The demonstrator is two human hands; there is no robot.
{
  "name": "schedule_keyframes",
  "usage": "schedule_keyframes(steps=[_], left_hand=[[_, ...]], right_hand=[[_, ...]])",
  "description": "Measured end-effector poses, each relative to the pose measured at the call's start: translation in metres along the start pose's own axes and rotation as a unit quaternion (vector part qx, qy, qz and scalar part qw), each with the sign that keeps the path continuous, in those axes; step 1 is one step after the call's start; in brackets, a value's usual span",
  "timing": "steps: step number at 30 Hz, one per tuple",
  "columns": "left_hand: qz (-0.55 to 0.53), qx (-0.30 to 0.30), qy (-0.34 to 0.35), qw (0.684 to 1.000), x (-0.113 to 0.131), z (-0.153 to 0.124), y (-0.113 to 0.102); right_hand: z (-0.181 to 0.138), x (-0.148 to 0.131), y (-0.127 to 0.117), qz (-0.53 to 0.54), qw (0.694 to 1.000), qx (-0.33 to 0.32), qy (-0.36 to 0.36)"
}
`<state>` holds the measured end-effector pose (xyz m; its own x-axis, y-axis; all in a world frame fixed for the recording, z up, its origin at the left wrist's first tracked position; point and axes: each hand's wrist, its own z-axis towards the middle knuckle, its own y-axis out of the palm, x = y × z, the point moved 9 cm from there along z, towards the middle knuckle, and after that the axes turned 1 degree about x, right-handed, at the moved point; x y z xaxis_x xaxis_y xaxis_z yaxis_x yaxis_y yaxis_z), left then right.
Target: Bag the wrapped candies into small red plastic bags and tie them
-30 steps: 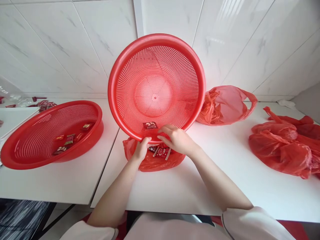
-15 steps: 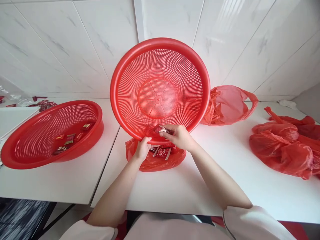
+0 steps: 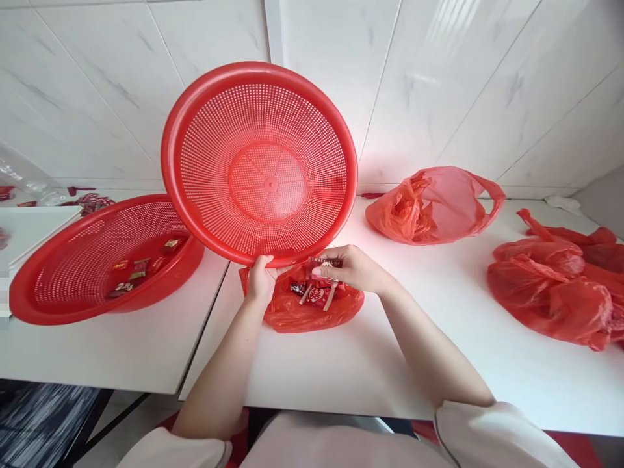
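My left hand (image 3: 262, 279) is closed on the lower rim of a round red plastic mesh basket (image 3: 268, 182), which is tilted up so its inside faces me; no packets show in it. Between the fingers of my right hand (image 3: 355, 270) is a dark red candy packet (image 3: 325, 268) with light lettering. It is above an open red plastic bag (image 3: 312, 320) on the white table, just below the basket's rim. Several small wrapped packets, among them a red one with white print (image 3: 318, 296), lie in that bag.
At left, a second red mesh basket (image 3: 160, 289) leans with several small packets inside. A white tray (image 3: 43, 227) is beyond it. On the right are a red plastic bag (image 3: 453, 208) by the tiled wall and a bundled red bag (image 3: 550, 286).
The mesh basket has swung left and slightly up with my left hand. My right hand has brought the candy packet out from the basket's lower edge, over the bag.
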<state>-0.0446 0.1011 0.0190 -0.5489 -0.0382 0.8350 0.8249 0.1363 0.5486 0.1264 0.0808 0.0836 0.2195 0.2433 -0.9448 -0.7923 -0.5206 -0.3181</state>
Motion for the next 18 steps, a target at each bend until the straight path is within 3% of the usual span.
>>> schedule_keyframes(steps=[4,10,14,18], left_hand=[[-0.011,0.010,0.001,1.000,0.002,0.001,-0.003],[-0.029,0.050,-0.009,0.998,0.004,0.000,-0.009],[-0.014,0.001,-0.046,0.999,0.001,-0.002,-0.003],[-0.004,-0.053,-0.052,0.997,-0.001,-0.007,0.006]], right_hand=[[0.001,-0.008,-0.002,-0.131,0.989,0.043,-0.047],[-0.001,-0.007,-0.023,-0.205,0.963,0.162,-0.063],[-0.002,-0.002,-0.039,-0.240,0.938,0.235,-0.082],[-0.010,-0.003,-0.057,-0.290,0.887,0.346,-0.101]])
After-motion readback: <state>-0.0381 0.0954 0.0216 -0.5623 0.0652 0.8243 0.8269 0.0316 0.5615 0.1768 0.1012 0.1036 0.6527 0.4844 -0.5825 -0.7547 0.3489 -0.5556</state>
